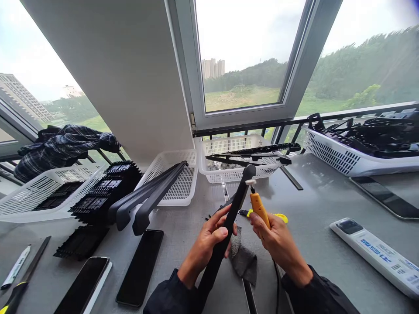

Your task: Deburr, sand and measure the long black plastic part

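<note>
My left hand (207, 235) is wrapped round a long black plastic bar (231, 213), which slants up and away from me. In my right hand (278, 240) is an orange-yellow rotary tool (259, 209), with a cord running down below the hand. Its small white polishing head (251, 182) is close to the bar's far end; whether they touch I cannot tell. Beneath my hands lie a grey cloth (245, 264) and a yellow utility knife (282, 217), partly hidden by my right hand.
Similar black bars (163, 192) lean on a white basket (186, 198). Another basket (212, 178) holds thin black strips; a third (369, 161) holds black parts. Left are stacked black trays (108, 192), phones (140, 268) and a file (37, 259). A power strip (376, 253) lies right.
</note>
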Available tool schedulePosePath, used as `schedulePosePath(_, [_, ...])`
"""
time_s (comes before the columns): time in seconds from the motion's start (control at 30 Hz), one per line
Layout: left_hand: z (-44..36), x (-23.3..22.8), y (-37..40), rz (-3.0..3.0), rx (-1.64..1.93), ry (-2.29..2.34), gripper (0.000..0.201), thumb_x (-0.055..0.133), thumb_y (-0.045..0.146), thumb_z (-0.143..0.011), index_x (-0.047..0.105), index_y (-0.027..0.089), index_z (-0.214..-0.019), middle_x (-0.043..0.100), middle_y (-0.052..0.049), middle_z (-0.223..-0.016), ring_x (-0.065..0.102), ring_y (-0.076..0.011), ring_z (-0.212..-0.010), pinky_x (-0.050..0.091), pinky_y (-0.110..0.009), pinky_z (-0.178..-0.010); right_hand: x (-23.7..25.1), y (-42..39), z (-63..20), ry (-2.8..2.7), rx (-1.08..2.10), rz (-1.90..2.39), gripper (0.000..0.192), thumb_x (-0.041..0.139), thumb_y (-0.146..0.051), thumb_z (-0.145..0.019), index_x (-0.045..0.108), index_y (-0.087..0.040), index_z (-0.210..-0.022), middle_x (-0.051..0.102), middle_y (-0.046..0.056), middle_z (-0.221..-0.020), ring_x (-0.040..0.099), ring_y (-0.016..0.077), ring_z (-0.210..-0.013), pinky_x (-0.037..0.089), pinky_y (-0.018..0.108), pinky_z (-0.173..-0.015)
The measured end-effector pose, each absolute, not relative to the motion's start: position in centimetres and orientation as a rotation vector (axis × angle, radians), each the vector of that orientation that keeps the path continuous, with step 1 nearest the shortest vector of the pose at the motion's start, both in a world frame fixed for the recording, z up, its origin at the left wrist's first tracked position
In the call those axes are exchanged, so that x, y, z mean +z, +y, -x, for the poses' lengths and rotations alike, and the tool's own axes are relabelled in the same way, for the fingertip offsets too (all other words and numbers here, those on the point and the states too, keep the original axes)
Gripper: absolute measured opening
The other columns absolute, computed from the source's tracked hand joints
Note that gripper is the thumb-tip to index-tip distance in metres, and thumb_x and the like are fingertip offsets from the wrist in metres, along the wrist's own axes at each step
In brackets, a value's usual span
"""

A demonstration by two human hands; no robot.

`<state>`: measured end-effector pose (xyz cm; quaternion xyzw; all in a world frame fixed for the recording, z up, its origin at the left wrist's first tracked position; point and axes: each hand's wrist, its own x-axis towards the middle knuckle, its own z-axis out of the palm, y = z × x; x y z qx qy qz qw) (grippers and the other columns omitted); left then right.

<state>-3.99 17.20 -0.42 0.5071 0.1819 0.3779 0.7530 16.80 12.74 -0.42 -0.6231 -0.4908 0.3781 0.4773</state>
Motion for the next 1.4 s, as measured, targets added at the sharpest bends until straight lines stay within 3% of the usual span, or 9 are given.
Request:
schedulePosePath(0.27, [4.0,0.1,17.0,-1.130,0.797,0.448,0.061,0.071,0.047,-0.094,0.061,0.035,-0.153,0.067,-0.003,-0.100,0.055,-0.0051,-0.048,0.042,-0.019,-0.045,-0.3,13.0,-17.3,-1.221,0.891,1.536,0.062,0.054,-0.080,-0.094,0.047,-0.023,-0.071,0.044,-0.003,-0.062,0.038,0.0126,-0.056,0.031,0.028,-0.050])
schedulePosePath(0.47, [4.1,0.3,17.4,-1.100,0.907,0.440,0.059,0.063,0.046,-0.099,0.059,0.030,-0.156,0.069,-0.005,-0.101,0.054,-0.0065,-0.049,0.043,-0.022,-0.047,0.5,12.6,-16.6,-1.462,0.902,1.492,0.059,0.053,-0.075,-0.097,0.041,-0.024,-0.068,0.039,-0.003,-0.065,0.035,0.0136,-0.061,0.031,0.028,-0.055])
schedulePosePath(0.67, [4.3,0.9,17.4,-0.979,1.056,0.514,0.058,0.062,0.046,-0.100,0.060,0.026,-0.155,0.072,-0.009,-0.110,0.056,-0.0091,-0.057,0.041,-0.023,-0.049,1.2,12.3,-16.0,-1.607,1.170,1.367,0.057,0.055,-0.072,-0.097,0.040,-0.023,-0.070,0.033,-0.004,-0.067,0.029,0.0130,-0.063,0.024,0.028,-0.055])
schedulePosePath(0.83, [4.4,2.2,17.1,-0.873,1.117,0.627,0.065,0.067,0.049,-0.097,0.058,0.023,-0.156,0.071,-0.006,-0.096,0.051,-0.0085,-0.056,0.036,-0.021,-0.047,1.3,11.9,-15.5,-1.666,1.157,1.347,0.059,0.058,-0.070,-0.096,0.041,-0.022,-0.066,0.033,-0.005,-0.062,0.027,0.0119,-0.061,0.022,0.027,-0.053])
schedulePosePath(1.07, [4.4,1.5,17.4,-0.986,1.080,0.608,0.059,0.067,0.048,-0.098,0.062,0.027,-0.152,0.072,-0.012,-0.128,0.055,-0.0073,-0.056,0.038,-0.021,-0.045,1.1,11.8,-15.1,-1.731,1.064,1.343,0.059,0.056,-0.069,-0.098,0.043,-0.022,-0.064,0.035,-0.004,-0.061,0.029,0.0119,-0.059,0.022,0.028,-0.053])
schedulePosePath(1.4, [4.5,1.7,17.7,-0.889,1.123,0.561,0.064,0.069,0.047,-0.095,0.058,0.025,-0.154,0.071,-0.013,-0.127,0.053,-0.0058,-0.055,0.036,-0.020,-0.042,1.6,11.4,-14.9,-1.905,1.266,1.276,0.052,0.053,-0.066,-0.101,0.044,-0.022,-0.073,0.039,-0.004,-0.067,0.033,0.0131,-0.063,0.025,0.030,-0.058])
